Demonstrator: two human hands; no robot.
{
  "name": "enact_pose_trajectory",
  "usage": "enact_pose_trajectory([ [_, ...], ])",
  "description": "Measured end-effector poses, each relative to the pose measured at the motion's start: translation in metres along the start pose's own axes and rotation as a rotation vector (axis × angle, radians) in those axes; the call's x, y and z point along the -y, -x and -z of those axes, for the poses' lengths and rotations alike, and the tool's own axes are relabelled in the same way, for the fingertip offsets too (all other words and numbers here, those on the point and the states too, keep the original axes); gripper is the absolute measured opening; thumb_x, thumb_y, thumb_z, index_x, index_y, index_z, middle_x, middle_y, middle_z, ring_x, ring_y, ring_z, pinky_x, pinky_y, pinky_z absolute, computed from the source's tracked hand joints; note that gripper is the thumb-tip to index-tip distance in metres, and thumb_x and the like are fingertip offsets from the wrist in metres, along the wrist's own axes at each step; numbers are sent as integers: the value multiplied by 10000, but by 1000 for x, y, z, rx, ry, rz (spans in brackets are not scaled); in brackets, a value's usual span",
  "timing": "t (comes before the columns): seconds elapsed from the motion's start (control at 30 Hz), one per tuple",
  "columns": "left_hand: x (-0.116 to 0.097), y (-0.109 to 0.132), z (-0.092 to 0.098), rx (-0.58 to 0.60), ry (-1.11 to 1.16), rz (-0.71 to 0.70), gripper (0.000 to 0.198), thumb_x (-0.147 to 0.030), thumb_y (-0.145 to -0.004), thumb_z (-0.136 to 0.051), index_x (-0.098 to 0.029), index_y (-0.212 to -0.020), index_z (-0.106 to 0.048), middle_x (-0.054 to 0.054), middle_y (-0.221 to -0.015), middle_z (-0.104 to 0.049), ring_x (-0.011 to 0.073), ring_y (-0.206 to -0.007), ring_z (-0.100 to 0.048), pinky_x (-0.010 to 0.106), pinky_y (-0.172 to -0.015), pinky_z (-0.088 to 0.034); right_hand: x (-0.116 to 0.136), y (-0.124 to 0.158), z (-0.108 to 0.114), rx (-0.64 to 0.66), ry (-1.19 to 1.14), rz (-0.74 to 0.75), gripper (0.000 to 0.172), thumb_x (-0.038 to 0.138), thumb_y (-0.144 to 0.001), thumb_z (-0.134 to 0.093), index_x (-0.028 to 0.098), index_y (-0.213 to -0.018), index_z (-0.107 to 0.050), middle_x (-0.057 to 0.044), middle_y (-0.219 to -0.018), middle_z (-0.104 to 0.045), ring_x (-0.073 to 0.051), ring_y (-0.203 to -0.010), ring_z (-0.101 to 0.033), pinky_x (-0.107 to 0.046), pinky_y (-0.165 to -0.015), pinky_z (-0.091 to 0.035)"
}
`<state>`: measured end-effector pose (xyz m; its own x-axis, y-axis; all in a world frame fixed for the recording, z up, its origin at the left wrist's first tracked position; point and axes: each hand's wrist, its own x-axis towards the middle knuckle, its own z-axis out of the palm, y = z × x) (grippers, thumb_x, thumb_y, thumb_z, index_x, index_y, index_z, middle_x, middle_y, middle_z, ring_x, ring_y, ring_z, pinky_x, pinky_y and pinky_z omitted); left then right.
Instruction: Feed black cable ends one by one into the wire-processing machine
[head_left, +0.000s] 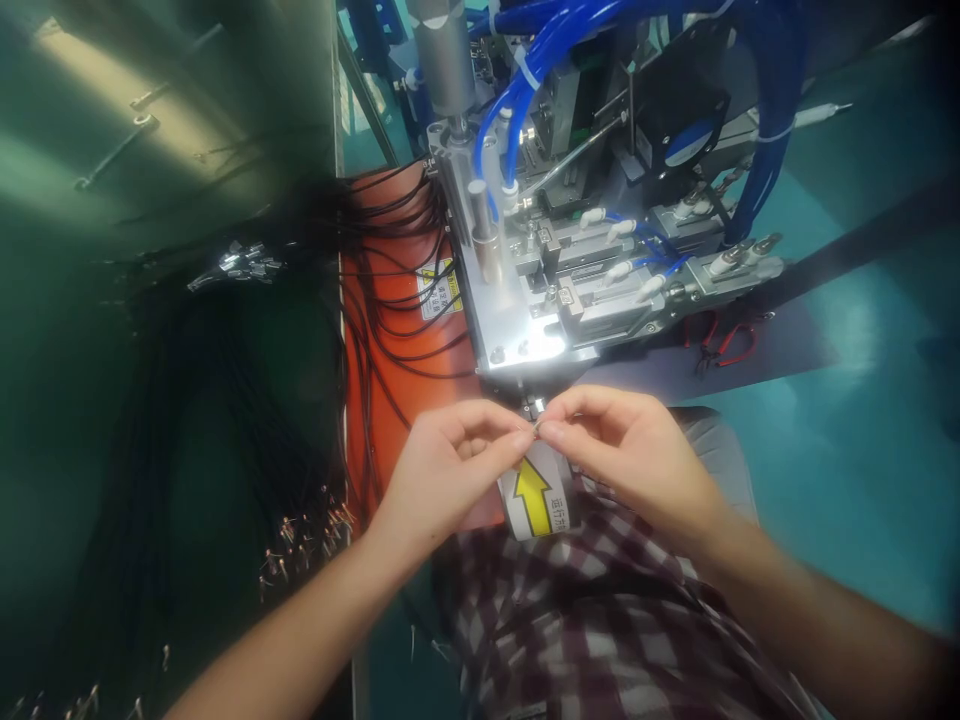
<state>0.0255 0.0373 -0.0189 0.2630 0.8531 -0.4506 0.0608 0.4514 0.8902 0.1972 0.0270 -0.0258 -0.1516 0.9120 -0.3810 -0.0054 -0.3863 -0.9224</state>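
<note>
My left hand (450, 460) and my right hand (622, 450) meet fingertip to fingertip just below the front edge of a metal machine (525, 300). Both pinch a tiny metal part (536, 428), too small to name, close to the machine's front slot. Under the fingers hangs a white label with a yellow arrow (534, 497). My checked shirt (600, 620) fills the bottom of the view.
A bundle of thin black wires (225, 430) with bare metal ends lies at the left, spilling over an orange panel (405, 330) with a warning sticker. Blue air hoses (540, 60) loop over the machine. Red-handled pliers (724, 345) lie at the right.
</note>
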Motion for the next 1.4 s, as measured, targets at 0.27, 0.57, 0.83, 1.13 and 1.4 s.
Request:
enact_pose_trajectory([
  [0.27, -1, -1, 2, 51, 31, 9, 146, -267, -730, -758, -136, -736, -693, 20, -693, -673, 90, -608, -583, 177, -587, -458, -4, -9, 14, 266, -61, -74, 196, 343, -837, -642, 164, -760, -618, 67, -534, -393, -69, -464, -299, -210, -425, -223],
  [0.57, -9, -4, 4, 144, -25, 142, 109, -204, -687, -749, -141, -651, -668, -35, -498, -583, 49, -407, -455, 159, -428, -359, 6, -23, 21, 403, 252, 254, 100, 227, -872, -593, 178, -794, -633, -24, -825, -606, -156, -759, -559, -258, -667, -461],
  [0.83, -3, 0, -2, -5, -42, 25, 107, -215, -738, -722, -139, -691, -663, -19, -588, -613, 57, -515, -520, 143, -495, -396, -4, -7, 8, 84, 183, 118, 153, 312, -868, -600, 175, -803, -619, 12, -678, -576, -90, -508, -445, -208, -440, -354],
  [1.13, -6, -6, -13, -63, -3, 39, 146, -250, -695, -759, -134, -698, -670, -19, -576, -580, 65, -500, -481, 160, -469, -370, -16, 3, 8, -17, 219, 100, 171, 325, -862, -600, 179, -782, -636, 9, -627, -574, -106, -503, -471, -220, -446, -368],
  [1.4, -6, -5, -13, -81, -113, 106, 160, -295, -737, -721, -158, -686, -654, -39, -531, -533, 57, -449, -442, 158, -414, -338, -12, -4, 9, -97, 183, 137, 123, 293, -810, -656, 175, -778, -670, -20, -679, -623, -125, -557, -509, -223, -458, -387],
])
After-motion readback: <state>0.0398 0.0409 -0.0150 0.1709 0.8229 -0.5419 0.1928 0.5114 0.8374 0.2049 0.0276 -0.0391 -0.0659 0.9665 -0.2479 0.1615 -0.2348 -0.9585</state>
